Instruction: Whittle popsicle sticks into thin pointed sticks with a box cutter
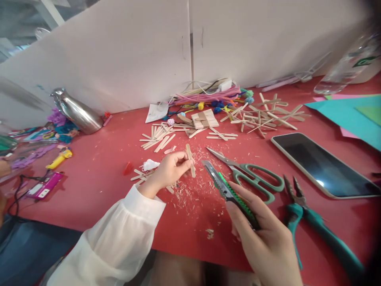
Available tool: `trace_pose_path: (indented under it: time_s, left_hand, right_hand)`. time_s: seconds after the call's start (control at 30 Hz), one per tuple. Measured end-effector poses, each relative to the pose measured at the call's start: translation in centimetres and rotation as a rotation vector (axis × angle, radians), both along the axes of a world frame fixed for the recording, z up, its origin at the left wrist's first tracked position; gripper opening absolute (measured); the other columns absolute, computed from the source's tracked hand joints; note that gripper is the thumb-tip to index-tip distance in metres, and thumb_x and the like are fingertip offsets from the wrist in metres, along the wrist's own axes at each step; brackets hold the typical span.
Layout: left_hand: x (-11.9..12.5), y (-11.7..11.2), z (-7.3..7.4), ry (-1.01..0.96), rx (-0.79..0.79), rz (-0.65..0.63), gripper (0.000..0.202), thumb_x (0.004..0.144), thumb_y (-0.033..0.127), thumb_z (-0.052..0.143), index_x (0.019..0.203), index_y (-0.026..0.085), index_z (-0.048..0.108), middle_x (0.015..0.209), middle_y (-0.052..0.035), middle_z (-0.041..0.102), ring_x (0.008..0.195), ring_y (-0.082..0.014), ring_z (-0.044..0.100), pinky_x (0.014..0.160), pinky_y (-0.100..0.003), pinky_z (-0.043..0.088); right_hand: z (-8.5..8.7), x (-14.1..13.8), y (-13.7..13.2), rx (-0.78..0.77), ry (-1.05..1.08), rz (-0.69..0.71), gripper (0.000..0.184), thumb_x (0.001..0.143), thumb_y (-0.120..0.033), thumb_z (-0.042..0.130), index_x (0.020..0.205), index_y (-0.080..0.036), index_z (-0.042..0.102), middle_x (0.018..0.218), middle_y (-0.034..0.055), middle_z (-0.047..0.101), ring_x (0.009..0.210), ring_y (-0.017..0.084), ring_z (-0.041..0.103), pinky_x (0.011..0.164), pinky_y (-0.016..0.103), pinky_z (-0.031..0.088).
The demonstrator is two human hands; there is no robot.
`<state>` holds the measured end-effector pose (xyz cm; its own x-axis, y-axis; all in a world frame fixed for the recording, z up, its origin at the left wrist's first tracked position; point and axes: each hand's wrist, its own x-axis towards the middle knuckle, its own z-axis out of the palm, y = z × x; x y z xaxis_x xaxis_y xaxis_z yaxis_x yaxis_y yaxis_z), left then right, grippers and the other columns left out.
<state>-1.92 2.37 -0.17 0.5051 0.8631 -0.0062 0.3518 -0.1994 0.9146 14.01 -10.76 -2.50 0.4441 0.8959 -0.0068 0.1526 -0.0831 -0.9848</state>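
My left hand pinches a wooden craft stick, held nearly upright over the red table. My right hand grips a green and black utility knife; its blade points up-left toward the stick and stops just short of it. Wood shavings lie scattered on the table between and below my hands. A few short stick pieces lie under my left hand.
Green-handled scissors and teal pliers lie right of the knife, a phone beyond them. Piles of craft sticks, pipe cleaners, coloured paper, a steel bottle and white boards stand behind.
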Motion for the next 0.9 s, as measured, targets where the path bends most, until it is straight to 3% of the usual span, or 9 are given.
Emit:
trace_pose_path:
  time_s: [0.17,0.23,0.33,0.43,0.67,0.9]
  left_hand:
    - [0.0,-0.2,-0.2,0.004,0.008,-0.002,0.007,0.082,0.019,0.051,0.078,0.015,0.055,0.073,-0.0009,0.06,0.067,-0.0098,0.057,0.064,-0.023,0.045]
    - [0.1,-0.4,-0.1,-0.018,-0.006,0.008,0.004,0.081,0.017,0.052,0.08,0.015,0.055,0.073,-0.0003,0.06,0.067,-0.0095,0.057,0.064,-0.023,0.046]
    - [0.2,-0.7,0.2,-0.009,-0.046,0.023,0.004,0.082,0.018,0.049,0.081,0.016,0.052,0.069,0.0007,0.059,0.062,-0.009,0.056,0.06,-0.022,0.045]
    - [0.1,-1.1,0.4,0.019,-0.023,0.038,0.006,0.082,0.018,0.047,0.077,0.017,0.048,0.067,0.0018,0.058,0.057,-0.0077,0.052,0.054,-0.02,0.042]
    - [-0.1,-1.4,0.5,0.071,0.064,0.037,0.008,0.085,0.019,0.046,0.077,0.018,0.046,0.066,0.0032,0.055,0.058,-0.007,0.047,0.054,-0.018,0.038]
    - [0.2,-2.0,0.7,0.138,0.147,0.029,0.007,0.085,0.018,0.043,0.083,0.017,0.05,0.066,0.0018,0.057,0.056,-0.008,0.049,0.055,-0.02,0.04]
  right_hand:
    - [-0.2,0.0,-0.1,0.042,-0.095,0.032,0.032,0.077,-0.033,0.058,0.107,-0.027,0.066,0.073,-0.0036,0.069,0.031,0.005,0.042,0.023,0.015,0.033]
    - [-0.5,0.2,-0.1,0.068,-0.162,0.085,0.033,0.078,-0.031,0.057,0.109,-0.027,0.066,0.085,-0.0025,0.072,0.035,0.006,0.051,0.022,0.015,0.034]
    - [-0.8,0.5,-0.1,0.098,-0.231,0.129,0.034,0.079,-0.029,0.056,0.112,-0.024,0.064,0.095,-0.0004,0.072,0.052,0.012,0.065,0.032,0.014,0.046]
    - [-0.8,0.4,-0.1,0.146,-0.284,0.129,0.033,0.08,-0.028,0.055,0.111,-0.022,0.064,0.094,-0.0004,0.073,0.065,0.015,0.069,0.047,0.016,0.055]
    - [-0.3,0.2,0.1,0.247,-0.396,0.102,0.027,0.081,-0.025,0.054,0.105,-0.02,0.065,0.083,-0.0012,0.073,0.074,0.016,0.07,0.066,0.019,0.057]
    - [-0.7,-0.1,-0.1,0.252,-0.433,0.129,0.03,0.08,-0.021,0.054,0.109,-0.02,0.064,0.089,0.0017,0.072,0.055,0.011,0.065,0.045,0.015,0.052]
